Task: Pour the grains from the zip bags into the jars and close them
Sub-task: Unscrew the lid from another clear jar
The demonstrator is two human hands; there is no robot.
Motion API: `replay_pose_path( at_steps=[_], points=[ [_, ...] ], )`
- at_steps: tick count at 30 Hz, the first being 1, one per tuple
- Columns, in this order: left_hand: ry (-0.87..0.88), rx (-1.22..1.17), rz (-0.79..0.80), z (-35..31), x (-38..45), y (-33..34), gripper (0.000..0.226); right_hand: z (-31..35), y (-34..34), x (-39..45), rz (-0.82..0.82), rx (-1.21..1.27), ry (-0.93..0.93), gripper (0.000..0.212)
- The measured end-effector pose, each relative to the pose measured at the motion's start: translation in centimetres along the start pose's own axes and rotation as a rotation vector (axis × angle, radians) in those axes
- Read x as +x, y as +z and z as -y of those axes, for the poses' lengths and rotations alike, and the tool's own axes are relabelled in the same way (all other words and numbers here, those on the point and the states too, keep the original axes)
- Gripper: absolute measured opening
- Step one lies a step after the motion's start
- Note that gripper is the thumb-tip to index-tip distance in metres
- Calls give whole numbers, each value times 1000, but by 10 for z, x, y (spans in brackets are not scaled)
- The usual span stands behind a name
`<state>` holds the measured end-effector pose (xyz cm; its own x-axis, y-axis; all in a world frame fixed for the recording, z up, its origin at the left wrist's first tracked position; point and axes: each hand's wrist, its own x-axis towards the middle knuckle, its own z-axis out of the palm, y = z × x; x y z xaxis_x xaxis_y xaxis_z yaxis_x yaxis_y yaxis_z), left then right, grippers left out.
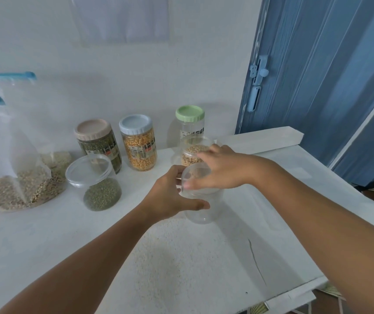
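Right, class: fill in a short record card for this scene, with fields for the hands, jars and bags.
left hand: grips empty jar by its side
right hand: fingers on that jar's rim
lidded jars: pink lid, blue lid, green lid
open jars: green grains, tan grains
bags: left, holding grains

Printed label strips on three lidded jars: the beige-lid jar (98, 145), the blue-lid jar (139, 143), the green-lid jar (190, 124). Print too small and blurred; no word, brand or number legible. No other text visible.
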<state>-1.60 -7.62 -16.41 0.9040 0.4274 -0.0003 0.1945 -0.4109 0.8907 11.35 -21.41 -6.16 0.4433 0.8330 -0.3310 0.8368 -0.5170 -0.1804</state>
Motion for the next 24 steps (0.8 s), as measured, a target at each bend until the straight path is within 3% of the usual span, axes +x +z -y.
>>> replay_pose_path(
  at_steps=[3,6,8,11,13,15,17,20,24],
  points=[
    [-1,7,0,-1,-2,0,90,8,11,6,-86,-105,55,109],
    [1,0,-6,-2,-3,-1,88,7,6,4,-11,-36,-32,98],
    [1,0,-9,-2,-4,-2,87,6,-1,0,49,-1,-48,107],
    [-2,-15,-12,0,-5,-2,89,10,5,2,-53,-92,51,115],
    [-1,-13,-7,-1,-5,-1,89,11,9,4,-90,-120,54,108],
    [1,-5,-7,-1,-5,-1,88,10,5,1,-18,-47,-10,99],
    [2,8,-11,-2,-5,-1,86,10,-1,-3,63,-3,-41,105],
    [8,29,-11,-3,-6,-2,86,12,7,0,-5,-82,53,113],
    [-4,2,-9,-1,-6,-2,85,12,10,6,-35,-60,8,99]
  ],
)
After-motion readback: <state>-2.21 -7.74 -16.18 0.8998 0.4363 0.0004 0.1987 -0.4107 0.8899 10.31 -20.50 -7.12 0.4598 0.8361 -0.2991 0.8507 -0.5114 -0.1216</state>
